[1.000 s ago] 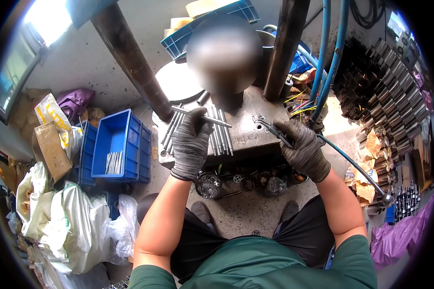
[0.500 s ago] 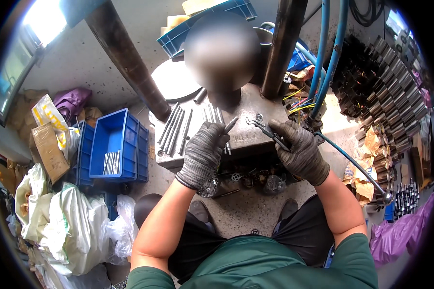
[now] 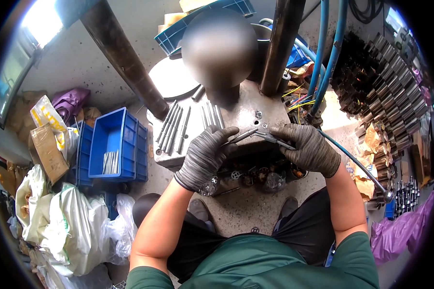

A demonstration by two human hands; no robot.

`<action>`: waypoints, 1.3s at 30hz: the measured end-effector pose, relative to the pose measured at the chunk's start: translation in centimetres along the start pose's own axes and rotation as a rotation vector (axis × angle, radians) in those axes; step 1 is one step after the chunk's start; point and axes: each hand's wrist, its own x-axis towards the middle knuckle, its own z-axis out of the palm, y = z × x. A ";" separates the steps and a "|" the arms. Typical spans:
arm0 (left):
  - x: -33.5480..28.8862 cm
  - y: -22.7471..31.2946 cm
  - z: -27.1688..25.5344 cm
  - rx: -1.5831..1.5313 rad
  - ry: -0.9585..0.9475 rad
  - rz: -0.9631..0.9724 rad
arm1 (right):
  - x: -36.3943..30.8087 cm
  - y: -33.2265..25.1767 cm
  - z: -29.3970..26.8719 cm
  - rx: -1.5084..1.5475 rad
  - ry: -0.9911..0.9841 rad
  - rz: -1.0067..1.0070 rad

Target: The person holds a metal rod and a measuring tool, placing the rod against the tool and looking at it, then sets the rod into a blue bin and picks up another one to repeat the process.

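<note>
Cluttered workshop floor of grey concrete (image 3: pixel 106 53) spreads around a seated person in a green shirt and dark shorts, seen from above. Two dark steel posts (image 3: pixel 123 55) rise at angles past a grey metal block (image 3: pixel 246 113) that serves as the work surface directly ahead of the person. To the left stand blue crates (image 3: pixel 112 127), the nearest holding a small bundle of silver rods, and beside them lie white plastic sacks (image 3: pixel 58 226) and a cardboard box (image 3: pixel 46 149). On the right, rows of stacked grey metal parts (image 3: pixel 386 82) fill the wall side, blue hoses (image 3: pixel 325 58) hang down near the block, and a purple bag (image 3: pixel 400 231) sits low on the floor. Loose rods (image 3: pixel 173 127) lie side by side on the left part of the block, well apart from the hands. Both hands wear dark grey knit gloves. Left hand (image 3: pixel 205 156) rests at the block's front edge, fingers curled around one thin metal rod (image 3: pixel 241 136) that points up and right. Right hand (image 3: pixel 306 147) is just beside it, closed around a slim metal tool (image 3: pixel 275 139) whose tip meets the end of the rod between the two hands; what kind of tool it is cannot be told.
</note>
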 end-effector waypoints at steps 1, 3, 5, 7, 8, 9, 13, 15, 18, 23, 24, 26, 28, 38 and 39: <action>-0.1 0.0 0.1 -0.133 -0.031 -0.105 | 0.1 0.0 -0.2 0.030 -0.043 0.030; -0.3 0.1 0.3 -0.269 -0.063 -0.210 | 0.0 0.0 -0.1 0.058 -0.087 0.064; -0.2 0.7 0.3 -0.449 -0.078 -0.325 | 0.0 -0.1 0.2 0.146 -0.119 0.163; -0.1 1.2 0.7 -0.486 -0.104 -0.341 | 0.4 -0.4 0.7 0.128 -0.167 0.101; 0.0 1.3 0.8 -0.520 -0.125 -0.356 | 0.6 -0.5 0.9 0.110 -0.216 0.034; -0.1 0.9 1.1 -0.521 -0.126 -0.356 | 0.5 -0.3 1.1 0.110 -0.215 0.035; -0.3 1.1 1.3 -0.686 -0.146 -0.379 | 0.8 0.1 1.2 0.336 -0.254 0.273; -0.3 1.5 0.5 -0.800 -0.227 -0.444 | 0.4 1.2 1.0 0.484 -0.196 0.350; -0.4 1.3 0.1 -0.861 -0.259 -0.499 | 0.4 1.7 0.6 0.506 -0.233 0.358; -0.7 0.9 0.9 -0.947 -0.127 -0.445 | 0.9 1.2 0.5 0.404 -0.343 0.305; -0.5 1.0 0.7 -0.856 -0.135 -0.457 | 1.0 0.8 0.6 0.406 -0.344 0.307; -0.3 2.0 0.4 -0.906 -0.126 -0.528 | 1.3 0.0 1.0 0.388 -0.352 0.137; -0.4 2.0 0.8 -0.955 -0.116 -0.600 | 1.2 -0.3 1.8 0.464 -0.386 0.212; -1.0 0.8 2.5 -1.206 -0.041 -0.557 | 0.7 0.3 3.4 0.604 -0.380 0.260; -1.1 0.8 2.6 -1.266 -0.007 -0.533 | 0.7 0.3 3.4 0.617 -0.379 0.256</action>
